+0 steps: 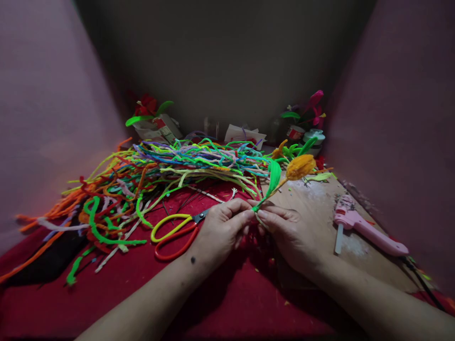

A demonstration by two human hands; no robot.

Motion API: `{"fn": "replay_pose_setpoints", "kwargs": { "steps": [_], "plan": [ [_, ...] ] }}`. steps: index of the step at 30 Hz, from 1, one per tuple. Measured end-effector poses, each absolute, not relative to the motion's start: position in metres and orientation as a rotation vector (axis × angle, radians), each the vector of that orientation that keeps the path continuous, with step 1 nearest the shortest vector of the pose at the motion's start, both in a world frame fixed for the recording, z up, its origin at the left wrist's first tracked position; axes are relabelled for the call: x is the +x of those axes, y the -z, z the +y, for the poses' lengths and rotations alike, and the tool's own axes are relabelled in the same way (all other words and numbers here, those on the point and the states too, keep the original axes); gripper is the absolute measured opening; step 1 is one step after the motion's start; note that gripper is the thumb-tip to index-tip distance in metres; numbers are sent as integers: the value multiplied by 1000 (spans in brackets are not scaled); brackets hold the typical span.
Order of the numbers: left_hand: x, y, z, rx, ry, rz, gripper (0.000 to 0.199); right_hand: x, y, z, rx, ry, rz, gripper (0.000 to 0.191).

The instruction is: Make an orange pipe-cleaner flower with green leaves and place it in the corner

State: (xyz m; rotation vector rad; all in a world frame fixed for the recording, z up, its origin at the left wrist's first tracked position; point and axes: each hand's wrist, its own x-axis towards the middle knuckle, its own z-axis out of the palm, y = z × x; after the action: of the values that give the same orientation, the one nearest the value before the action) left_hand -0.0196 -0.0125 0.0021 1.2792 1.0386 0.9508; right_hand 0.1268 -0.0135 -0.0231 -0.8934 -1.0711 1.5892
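Orange flower (301, 167) leans toward two o'clock from its pinched base, its green leaf (275, 176) toward one. We grip the stem's (278, 187) lower end between thumbs and fingers, our left hand (223, 223) at eight o'clock of that end, our right hand (289, 232) at four.

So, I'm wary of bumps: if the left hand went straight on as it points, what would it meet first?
Most likely the right hand, close beside the left hand at the flower stem; whether they touch is unclear.
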Motion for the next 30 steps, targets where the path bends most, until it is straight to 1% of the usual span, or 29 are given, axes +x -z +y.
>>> {"fn": "replay_pose_setpoints", "kwargs": {
  "steps": [3, 7, 14, 16, 18, 21, 24, 27, 30],
  "plan": [
    [-20, 1, -9, 1071, -898, 909, 20, 127, 23, -13, -900, -1593, -1078, 20],
    [-24, 5, -5, 874, -806, 740, 17, 127, 25, -10, -893, -1579, -1112, 16],
    [-31, 3, -2, 812, -657, 651, 14, 126, 28, -9, -850, -1569, -1050, 8],
    [-27, 1, -6, 928, -693, 729, 18, 126, 28, -9, -838, -1559, -1047, 7],
    [-23, 1, -11, 1205, -812, 915, 22, 125, 28, -10, -857, -1557, -1034, 8],
    [-19, 7, -17, 1923, -1025, 1226, 18, 125, 28, -11, -890, -1553, -999, 10],
    [-22, 17, -17, 2502, -984, 1337, 22, 125, 29, -12, -943, -1524, -998, 11],
    [-26, 19, -15, 2603, -1020, 1240, 24, 125, 28, -12, -1006, -1516, -1009, 12],
    [-24, 13, -14, 2257, -1106, 1182, 19, 126, 28, -12, -983, -1494, -1047, 12]
  ]
}}
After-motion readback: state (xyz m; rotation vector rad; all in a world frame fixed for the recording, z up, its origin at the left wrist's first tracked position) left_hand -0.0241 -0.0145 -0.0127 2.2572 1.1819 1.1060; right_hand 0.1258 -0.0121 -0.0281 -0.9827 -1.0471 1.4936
